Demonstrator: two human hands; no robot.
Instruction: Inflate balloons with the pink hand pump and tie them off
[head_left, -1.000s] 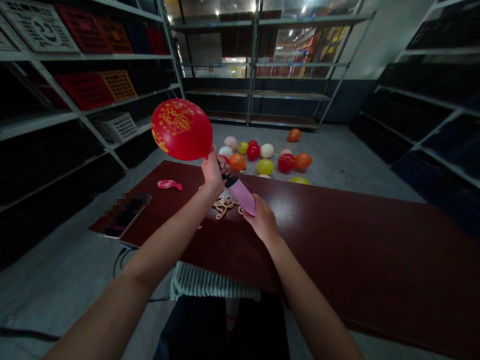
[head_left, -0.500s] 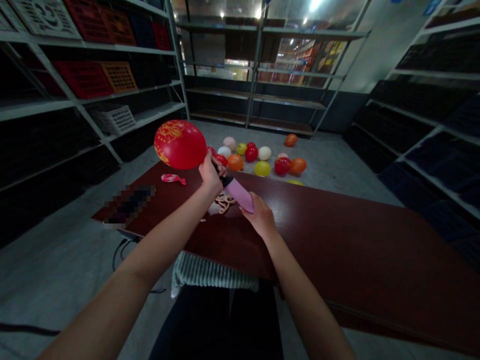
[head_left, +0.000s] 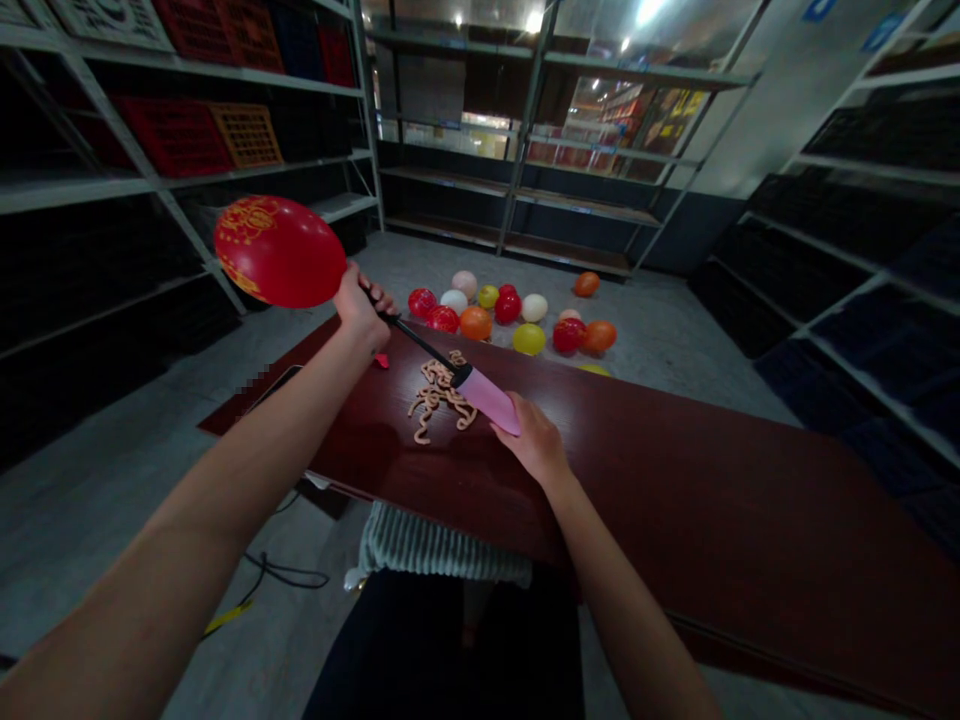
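A red balloon (head_left: 277,250) with yellow print is inflated at the upper left. My left hand (head_left: 361,305) is closed around its neck and the black end of a hand balloon pump (head_left: 491,400). The neck itself is hidden by my fingers. My right hand (head_left: 536,435) grips the lower end of the pump's pink barrel. Between my hands the thin black rod shows, drawn out of the barrel. Under the pump, several tan long, twisted balloons (head_left: 435,395) lie in a tangle on the dark red table (head_left: 675,470).
Several inflated balloons (head_left: 475,323) lie on the floor beyond the table. Partly behind my left wrist is a small red limp piece (head_left: 382,360). A dark, partly blurred flat object (head_left: 277,385) lies by my left forearm. Shelves with crates (head_left: 244,135) stand left. Cables (head_left: 285,572) lie below.
My left hand has moved up and left with the balloon, pulling the black rod out of the pink barrel. My right hand has shifted slightly right and down. The balloon looks larger.
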